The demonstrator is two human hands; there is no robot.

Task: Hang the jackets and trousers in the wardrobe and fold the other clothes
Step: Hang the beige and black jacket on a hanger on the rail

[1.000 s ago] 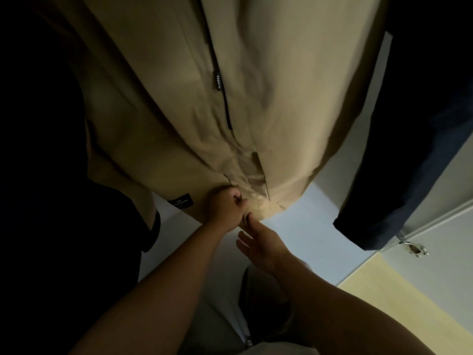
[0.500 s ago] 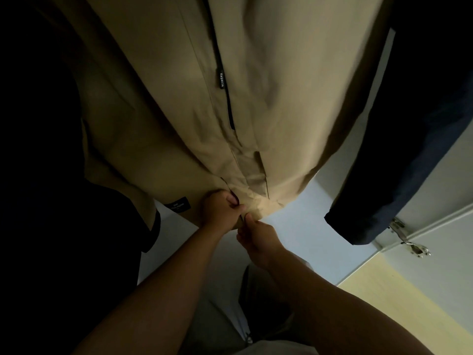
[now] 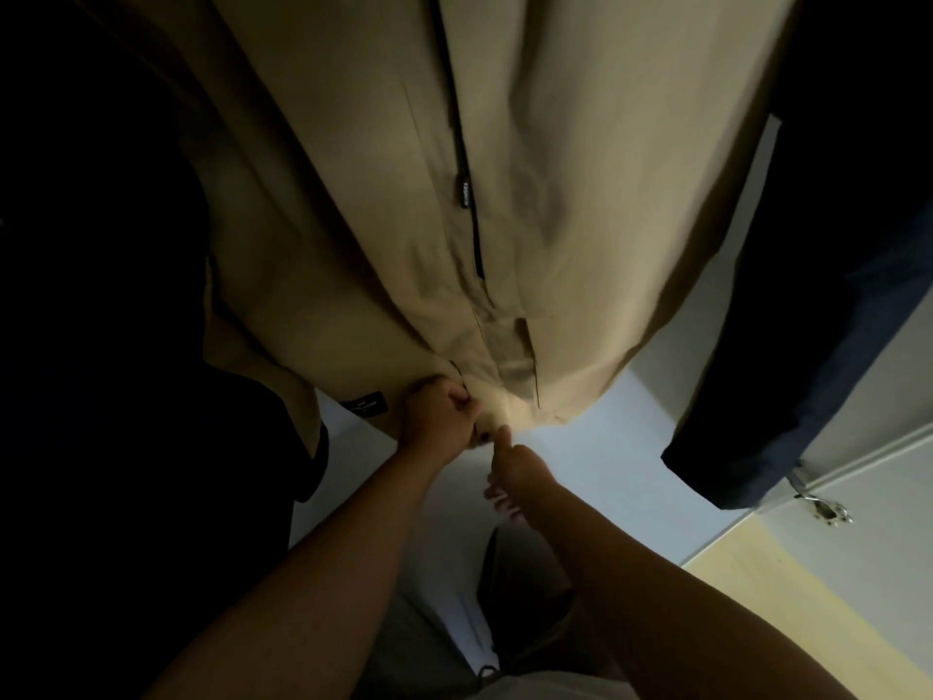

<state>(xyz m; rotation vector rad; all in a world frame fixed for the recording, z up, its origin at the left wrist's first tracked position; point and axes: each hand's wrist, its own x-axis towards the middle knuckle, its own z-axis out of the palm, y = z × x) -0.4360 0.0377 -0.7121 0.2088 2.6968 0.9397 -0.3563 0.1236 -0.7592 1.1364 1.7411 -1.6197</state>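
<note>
A tan jacket hangs in the wardrobe and fills the upper middle of the head view. Its dark zipper pull sits partway down the front. My left hand grips the jacket's bottom hem beside the zipper's lower end, fingers curled into the cloth. My right hand is just right of it, with its thumb raised against the hem and its fingers hanging loosely curled below, holding nothing. A small black label shows on the hem to the left.
A dark navy garment hangs to the right of the jacket, and a black garment to its left. Below lies the pale wardrobe bottom. A metal hinge sits on the door edge, with yellowish floor beyond.
My right hand closed on the hem half a second ago and has since let go, leaving only its thumb against the cloth. My left hand kept its grip.
</note>
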